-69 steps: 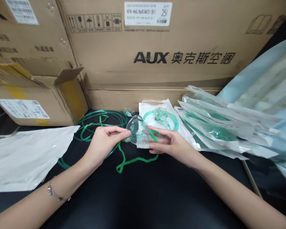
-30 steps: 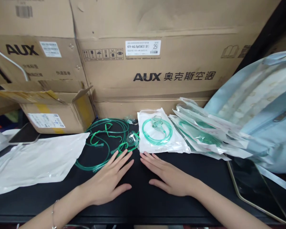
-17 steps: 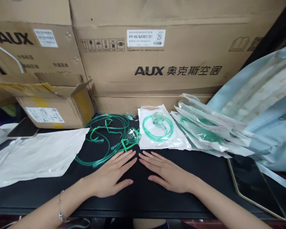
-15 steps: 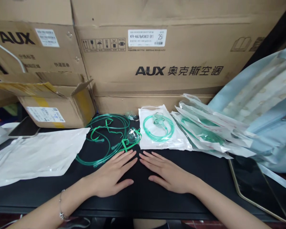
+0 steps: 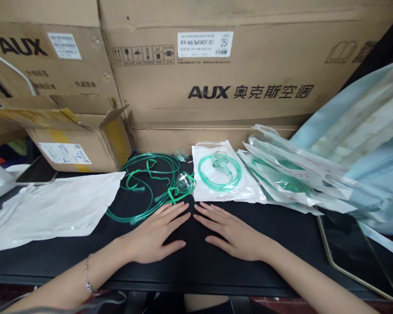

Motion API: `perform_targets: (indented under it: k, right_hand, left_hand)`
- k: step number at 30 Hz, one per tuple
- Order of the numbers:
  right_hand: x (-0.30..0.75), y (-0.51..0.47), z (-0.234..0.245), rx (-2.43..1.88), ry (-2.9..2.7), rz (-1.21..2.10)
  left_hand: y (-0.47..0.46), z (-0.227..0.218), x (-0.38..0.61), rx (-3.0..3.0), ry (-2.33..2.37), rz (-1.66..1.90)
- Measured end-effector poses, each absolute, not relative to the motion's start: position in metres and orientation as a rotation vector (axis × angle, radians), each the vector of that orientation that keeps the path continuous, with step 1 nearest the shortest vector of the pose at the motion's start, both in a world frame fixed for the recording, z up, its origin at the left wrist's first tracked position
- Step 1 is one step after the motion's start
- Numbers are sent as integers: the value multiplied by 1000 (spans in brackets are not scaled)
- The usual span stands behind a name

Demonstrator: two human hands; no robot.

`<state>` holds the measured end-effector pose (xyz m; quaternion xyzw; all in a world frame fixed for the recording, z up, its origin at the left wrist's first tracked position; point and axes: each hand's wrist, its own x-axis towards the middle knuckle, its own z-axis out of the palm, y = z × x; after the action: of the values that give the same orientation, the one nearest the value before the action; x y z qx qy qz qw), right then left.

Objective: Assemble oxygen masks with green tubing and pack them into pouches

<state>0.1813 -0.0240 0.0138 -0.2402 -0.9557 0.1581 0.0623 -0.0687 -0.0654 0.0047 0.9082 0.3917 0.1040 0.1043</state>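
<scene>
My left hand point(image 5: 155, 233) and my right hand point(image 5: 231, 233) lie flat on the black table point(image 5: 196, 270), palms down, fingers stretched out, fingertips nearly meeting. Neither holds anything. Just beyond my left fingertips sits a clear oxygen mask point(image 5: 182, 183) with a green strap, joined to a loose coil of green tubing point(image 5: 140, 192). Beyond my right fingertips lies a sealed white pouch point(image 5: 221, 192) with another green mask and tubing inside.
A fanned stack of several sealed pouches point(image 5: 291, 183) lies at the right, against a pale blue bag point(image 5: 363, 131). An empty opened pouch point(image 5: 49, 209) lies at the left. Cardboard boxes point(image 5: 216, 78) wall off the back. A dark tablet point(image 5: 350, 248) lies at the right front.
Earlier both hands held the clear mask above the table. The mask now lies on the table by the tubing, and both hands rest flat and empty nearer me.
</scene>
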Motion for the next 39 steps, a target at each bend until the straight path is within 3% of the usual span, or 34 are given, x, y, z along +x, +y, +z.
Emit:
perform_targets:
  k: [16, 20, 23, 30, 34, 39]
  right_hand:
    - [182, -25, 15, -747, -2878, 432]
    - [184, -26, 15, -755, -2844, 465]
    - [184, -26, 15, -756, -2839, 482]
    - [185, -27, 16, -744, -2836, 476]
    - [186, -27, 17, -676, -2785, 442]
    - [183, -26, 17, -594, -2691, 409]
  left_hand:
    - [-69, 15, -64, 2882, 1157, 316]
    - [-39, 44, -85, 2705, 1739, 489]
    - [10, 65, -113, 2196, 2261, 228]
    - [89, 60, -136, 1831, 2249, -9]
    - [95, 67, -127, 1884, 2165, 198]
    - [105, 100, -97, 2026, 1976, 731]
